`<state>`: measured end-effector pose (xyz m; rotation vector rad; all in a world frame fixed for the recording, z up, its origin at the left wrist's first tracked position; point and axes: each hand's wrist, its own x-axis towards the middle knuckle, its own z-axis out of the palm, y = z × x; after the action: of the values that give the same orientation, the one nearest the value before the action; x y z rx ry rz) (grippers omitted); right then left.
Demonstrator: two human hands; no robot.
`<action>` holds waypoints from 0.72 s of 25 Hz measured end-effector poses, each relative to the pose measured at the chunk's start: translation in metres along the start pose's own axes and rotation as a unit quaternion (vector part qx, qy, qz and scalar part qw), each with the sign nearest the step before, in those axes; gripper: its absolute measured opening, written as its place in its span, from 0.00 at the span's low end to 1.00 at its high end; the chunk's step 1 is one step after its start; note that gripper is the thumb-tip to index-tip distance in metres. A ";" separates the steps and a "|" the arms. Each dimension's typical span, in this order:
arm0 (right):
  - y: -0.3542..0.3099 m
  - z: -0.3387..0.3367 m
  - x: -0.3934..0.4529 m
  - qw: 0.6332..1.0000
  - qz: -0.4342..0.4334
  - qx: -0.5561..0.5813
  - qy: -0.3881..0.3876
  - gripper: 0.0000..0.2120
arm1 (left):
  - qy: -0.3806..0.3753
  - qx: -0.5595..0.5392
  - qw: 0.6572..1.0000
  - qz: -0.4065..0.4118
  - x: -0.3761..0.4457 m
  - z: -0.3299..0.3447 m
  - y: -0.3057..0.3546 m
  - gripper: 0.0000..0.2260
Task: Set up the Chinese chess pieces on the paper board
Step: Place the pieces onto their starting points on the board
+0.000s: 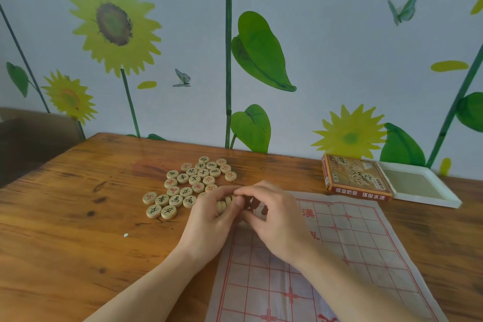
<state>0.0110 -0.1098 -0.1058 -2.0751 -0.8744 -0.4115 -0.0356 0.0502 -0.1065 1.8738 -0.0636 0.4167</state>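
both hands meet at the top left corner of the paper board, sorting chess pieces.

the left hand (214, 213) curls round a small stack of pieces (225, 202); the right hand (271, 219) bends its fingers over them, though whether it pinches one i cannot tell. the loose pieces (188, 183) lie on the wooden table (78, 217) just left of the board (339, 256). the game box (352, 178) sits beyond.
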 end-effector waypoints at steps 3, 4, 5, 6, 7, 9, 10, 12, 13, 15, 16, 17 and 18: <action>0.001 0.000 -0.001 1.000 0.010 -0.004 0.013 0.15 | 0.005 -0.102 0.993 -0.058 0.000 0.001 0.003 0.10; 0.002 0.002 -0.001 1.000 0.018 -0.007 0.019 0.14 | 0.008 -0.131 0.989 -0.074 0.000 0.001 0.003 0.10; 0.004 0.003 0.000 0.999 0.025 -0.012 0.024 0.13 | 0.012 -0.154 0.984 -0.087 0.000 0.000 0.003 0.11; 0.005 0.003 0.000 0.999 0.032 -0.016 0.028 0.14 | 0.014 -0.170 0.981 -0.095 -0.001 0.000 0.004 0.11; 0.007 0.003 0.000 0.999 0.036 -0.016 0.030 0.14 | 0.014 -0.178 0.979 -0.097 -0.001 -0.001 0.005 0.11; 0.008 0.003 0.001 0.999 0.039 -0.014 0.028 0.14 | 0.014 -0.181 0.979 -0.093 -0.002 -0.001 0.007 0.11; 0.009 0.003 0.000 0.999 0.038 -0.017 0.025 0.14 | 0.018 -0.181 0.979 -0.093 -0.002 0.000 0.007 0.11; 0.010 0.004 0.000 0.999 0.037 -0.019 0.025 0.14 | 0.036 -0.175 0.980 -0.084 -0.002 0.001 0.006 0.10; 0.010 0.004 0.000 0.999 0.038 -0.018 0.027 0.14 | 0.051 -0.171 0.981 -0.080 -0.001 0.001 0.004 0.10; 0.010 0.004 -0.001 0.998 0.041 -0.025 0.034 0.13 | 0.085 -0.173 0.978 -0.079 0.000 0.002 0.003 0.10; 0.011 0.003 -0.001 0.998 0.042 -0.029 0.041 0.12 | 0.100 -0.172 0.977 -0.081 0.000 0.003 0.003 0.09; 0.011 0.003 -0.001 0.997 0.045 -0.032 0.046 0.12 | 0.114 -0.166 0.976 -0.082 -0.001 0.004 0.003 0.08; 0.010 0.002 -0.001 0.997 0.050 -0.032 0.049 0.12 | 0.124 -0.157 0.976 -0.082 -0.001 0.005 0.003 0.08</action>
<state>0.0174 -0.1129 -0.1137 -2.1287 -0.7045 -0.4878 -0.0359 0.0440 -0.1054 1.4918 0.1834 0.4927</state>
